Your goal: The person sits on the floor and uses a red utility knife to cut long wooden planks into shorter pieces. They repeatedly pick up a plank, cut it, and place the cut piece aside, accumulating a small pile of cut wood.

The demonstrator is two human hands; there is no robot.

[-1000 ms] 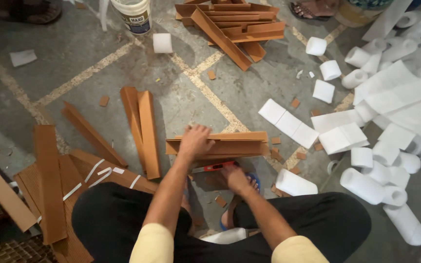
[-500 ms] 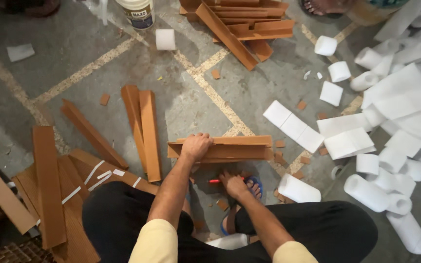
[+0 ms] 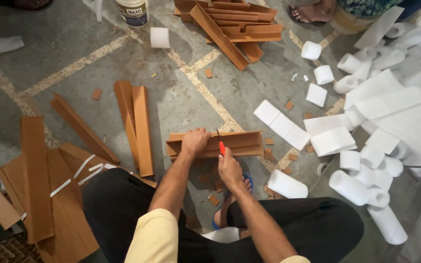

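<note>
Cardboard angle strips [image 3: 135, 124] lie scattered over the grey floor [image 3: 64, 48] around me, with a heap of them [image 3: 230, 24] farther off beside a white bucket [image 3: 133, 10]. White foam rolls [image 3: 361, 187] and flat foam pieces [image 3: 281, 124] crowd my right side, and small brown offcuts [image 3: 269, 141] dot the ground near my sandalled foot [image 3: 239, 187]. Another person's foot [image 3: 308, 12] shows at the top edge. I see my left hand [image 3: 194, 142] pressed flat, fingers curled over the top of a short brown angle strip [image 3: 239, 142] lying crosswise just ahead of my knees. My right hand [image 3: 230, 168] is closed around a red-handled cutter [image 3: 220, 143], its blade resting on that strip.
</note>
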